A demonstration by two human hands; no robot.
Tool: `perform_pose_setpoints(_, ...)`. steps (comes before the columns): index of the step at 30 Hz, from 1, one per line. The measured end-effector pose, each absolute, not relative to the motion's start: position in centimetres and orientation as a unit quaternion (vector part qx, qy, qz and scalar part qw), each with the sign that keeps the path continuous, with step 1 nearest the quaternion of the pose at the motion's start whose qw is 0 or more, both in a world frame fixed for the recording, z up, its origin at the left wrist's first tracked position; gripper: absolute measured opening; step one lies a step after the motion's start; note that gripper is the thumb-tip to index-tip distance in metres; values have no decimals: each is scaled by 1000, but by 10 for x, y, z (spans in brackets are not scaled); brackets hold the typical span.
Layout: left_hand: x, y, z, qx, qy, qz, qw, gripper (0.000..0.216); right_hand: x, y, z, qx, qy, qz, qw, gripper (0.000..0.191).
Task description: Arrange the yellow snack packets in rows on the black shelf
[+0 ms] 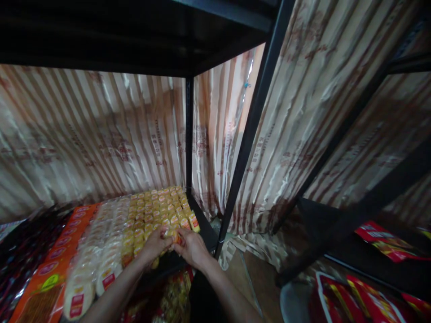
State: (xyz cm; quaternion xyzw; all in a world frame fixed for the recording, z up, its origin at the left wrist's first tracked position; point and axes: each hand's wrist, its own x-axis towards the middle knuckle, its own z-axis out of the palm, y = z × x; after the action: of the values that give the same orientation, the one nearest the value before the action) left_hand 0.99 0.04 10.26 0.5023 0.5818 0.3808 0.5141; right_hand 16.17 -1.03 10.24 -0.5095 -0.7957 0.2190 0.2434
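Rows of small yellow wrapped snack packs (151,211) cover the right end of a black shelf (205,229). At the front edge of these rows, my left hand (157,243) and my right hand (194,247) meet around one small yellow and orange snack pack (175,235). The fingers of both hands are closed on it, and they hide part of it. The kind of snack inside cannot be made out. Just behind my right hand stands the end pack (194,222) of the rows, with a red and white label.
Left of the yellow packs lie clear-wrapped round pale cakes (80,298), an orange package strip (55,260) and dark shiny packs (30,255). A black post (247,134) rises to my right, and an upper shelf (215,15) hangs overhead. Red packets (373,300) are at the lower right.
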Motion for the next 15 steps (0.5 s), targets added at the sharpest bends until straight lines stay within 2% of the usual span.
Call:
perform_pose_setpoints(5, 22, 52, 111, 557, 596, 385, 431, 23, 162, 30, 105, -543, -768, 174, 292, 29)
perform_pose_setpoints(12, 41, 139, 125, 616, 649, 325, 307, 39, 166, 100, 106, -595, -705, 119, 367, 44)
perform_pose_setpoints(15, 51, 173, 130, 662, 641, 303, 240, 35, 170, 131, 99, -610, -677, 121, 393, 45)
